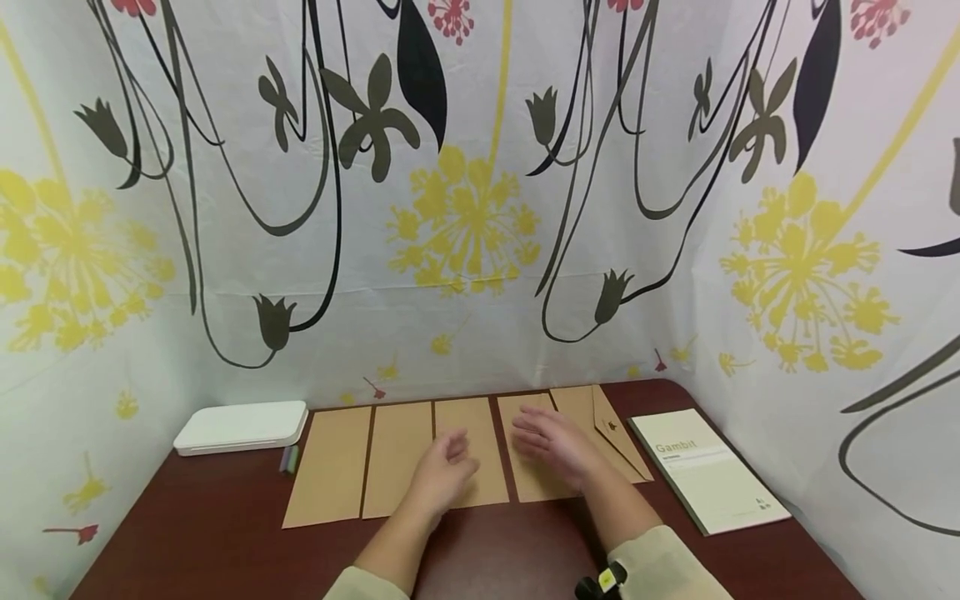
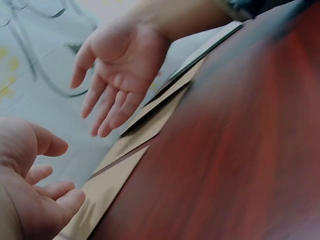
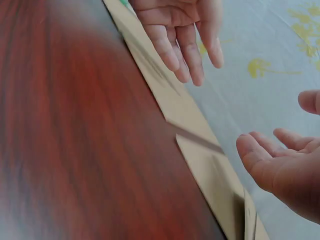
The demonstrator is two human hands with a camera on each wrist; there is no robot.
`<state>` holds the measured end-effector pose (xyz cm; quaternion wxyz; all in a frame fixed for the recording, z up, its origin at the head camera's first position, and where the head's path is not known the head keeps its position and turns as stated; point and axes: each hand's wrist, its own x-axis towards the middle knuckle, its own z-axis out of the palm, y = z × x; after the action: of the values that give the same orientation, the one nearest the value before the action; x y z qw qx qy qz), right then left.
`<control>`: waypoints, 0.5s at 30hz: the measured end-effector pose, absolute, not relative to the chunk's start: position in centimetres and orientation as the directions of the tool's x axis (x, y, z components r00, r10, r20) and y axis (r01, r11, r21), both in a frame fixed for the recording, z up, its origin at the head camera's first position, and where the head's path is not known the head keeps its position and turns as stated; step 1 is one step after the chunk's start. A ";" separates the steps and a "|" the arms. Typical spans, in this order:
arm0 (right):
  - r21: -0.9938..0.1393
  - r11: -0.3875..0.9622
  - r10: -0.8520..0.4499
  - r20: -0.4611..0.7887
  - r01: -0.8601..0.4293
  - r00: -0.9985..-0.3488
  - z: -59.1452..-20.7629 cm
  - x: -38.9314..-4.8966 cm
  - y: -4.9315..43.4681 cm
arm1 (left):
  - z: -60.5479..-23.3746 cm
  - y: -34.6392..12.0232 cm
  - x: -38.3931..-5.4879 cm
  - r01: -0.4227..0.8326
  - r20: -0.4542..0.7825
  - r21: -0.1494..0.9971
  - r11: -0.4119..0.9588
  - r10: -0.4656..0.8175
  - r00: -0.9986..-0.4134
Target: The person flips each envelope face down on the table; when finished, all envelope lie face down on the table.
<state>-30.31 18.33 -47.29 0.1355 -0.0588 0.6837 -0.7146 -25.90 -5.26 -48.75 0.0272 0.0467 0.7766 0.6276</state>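
"Hands?"
"Left hand [image 1: 445,473] relaxed, fingers half-curled; right hand [image 1: 551,443] nearly straight-fingered. Both empty, near the brown paper row [image 1: 478,429], lower centre."
"Containers?"
"Flapped envelope [image 1: 611,433], right of centre; white case [image 1: 242,426], lower left, closed. Contents hidden."

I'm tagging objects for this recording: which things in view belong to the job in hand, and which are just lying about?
Likely part of the job:
- row of brown envelopes, with the left hand and right hand over it, gripping nothing

Apparently just lying about:
- white case
- small coloured sticks
- book
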 end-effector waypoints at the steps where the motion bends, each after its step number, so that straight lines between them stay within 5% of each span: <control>1: -0.993 -0.020 -0.267 -0.105 0.115 -0.958 -47.3 -30.2 18.8 | -48.7 -4.8 -25.7 0.032 0.008 0.981 0.192 0.125 -0.992; 15: -0.969 0.214 -0.159 -0.161 0.125 -0.974 -47.1 -29.9 25.1 | -48.8 -0.3 -25.2 0.003 -0.029 0.988 0.158 0.195 -0.980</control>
<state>-29.88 25.13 -47.14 0.1133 -0.0110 0.7707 -0.6269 -25.17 -0.25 -48.75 0.0744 0.0652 0.7571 0.6457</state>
